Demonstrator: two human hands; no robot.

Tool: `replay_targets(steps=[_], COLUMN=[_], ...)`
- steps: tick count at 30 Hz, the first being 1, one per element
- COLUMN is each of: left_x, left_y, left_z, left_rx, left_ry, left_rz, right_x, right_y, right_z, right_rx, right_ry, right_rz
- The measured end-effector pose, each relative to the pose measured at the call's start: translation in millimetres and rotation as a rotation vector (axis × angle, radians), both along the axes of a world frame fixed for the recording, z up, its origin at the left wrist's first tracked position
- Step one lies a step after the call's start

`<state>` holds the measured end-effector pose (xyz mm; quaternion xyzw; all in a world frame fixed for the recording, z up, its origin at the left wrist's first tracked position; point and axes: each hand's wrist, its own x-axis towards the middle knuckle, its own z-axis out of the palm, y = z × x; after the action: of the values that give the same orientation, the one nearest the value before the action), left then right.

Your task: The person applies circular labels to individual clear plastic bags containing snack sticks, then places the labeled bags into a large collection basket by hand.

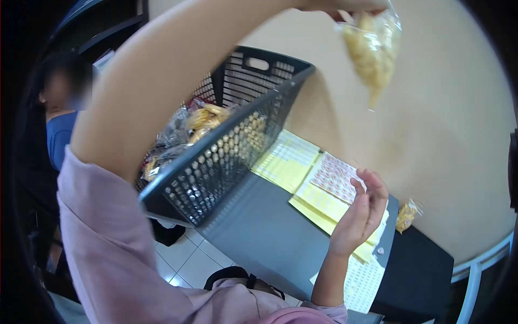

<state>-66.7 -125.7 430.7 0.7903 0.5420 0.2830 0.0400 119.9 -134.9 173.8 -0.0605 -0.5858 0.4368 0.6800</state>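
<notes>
My left hand [350, 6] is raised at the top of the view, closed on the gathered neck of a clear plastic bag of yellow snacks [372, 51]. The bag hangs with its pointed corner down. Lower right, my right hand [361, 213] hovers over the papers with its fingers loosely curled and apart from the thumb; I see nothing in it. Just beyond its fingertips lies a sheet of small red-and-white round stickers [335, 175], on top of yellow sheets [286, 156]. A sheet of small printed labels [364, 283] lies near my right forearm.
A dark slatted plastic basket [221, 143] holding several bagged snacks [208, 119] stands on the grey table [243, 216]. Another snack bag [408, 215] rests by the wall at right. A person in blue [60, 132] is at far left.
</notes>
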Motion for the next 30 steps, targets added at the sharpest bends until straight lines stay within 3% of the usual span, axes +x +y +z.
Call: replay_targets(steps=[3, 4, 6, 8, 9, 11, 12, 16, 18, 20, 22, 25, 30], left_x=[55, 77, 96, 113, 116, 113, 113, 102, 107, 112, 116, 122, 118], left_y=[24, 31, 42, 39, 42, 21, 15, 3, -3, -2, 5, 7, 8], left_z=[-28, -58, -97, -157, -200, -256, -289, -399, -420, -428, -429, -433, -439], left_rx=[-0.046, 0.155, 0.137, 0.025, 0.13, -0.128, -0.124, -0.238, -0.248, -0.348, -0.344, -0.317, -0.324], left_ry=[-0.13, -0.313, -0.164, -0.31, -0.493, -0.541, -0.65, -0.902, -1.039, -1.392, -1.415, -1.328, -1.336], left_rz=[-0.221, -0.103, -0.063, -0.067, -0.149, -0.075, -0.051, -0.048, -0.093, -0.062, -0.12, 0.09, 0.047], right_x=[33, 43, 61, 73, 81, 87, 89, 80, 73, 70, 66, 68, 66], right_y=[16, 21, 29, 37, 42, 46, 52, 57, 58, 62, 62, 63, 63], right_z=[-4, -8, -23, -43, -56, -77, -93, -133, -144, -160, -165, -168, -176], right_rx=[-0.16, -0.213, -0.246, -0.408, -0.434, -0.518, -0.535, -0.577, -0.647, -0.63, -0.623, -0.621, -0.518], right_ry=[0.11, 0.154, 0.138, 0.235, 0.146, 0.066, 0.011, -0.259, -0.333, -0.367, -0.41, -0.404, -0.41], right_rz=[0.029, 0.033, -0.011, 0.094, 0.141, 0.242, 0.279, 0.164, 0.142, 0.118, 0.119, 0.125, 0.046])
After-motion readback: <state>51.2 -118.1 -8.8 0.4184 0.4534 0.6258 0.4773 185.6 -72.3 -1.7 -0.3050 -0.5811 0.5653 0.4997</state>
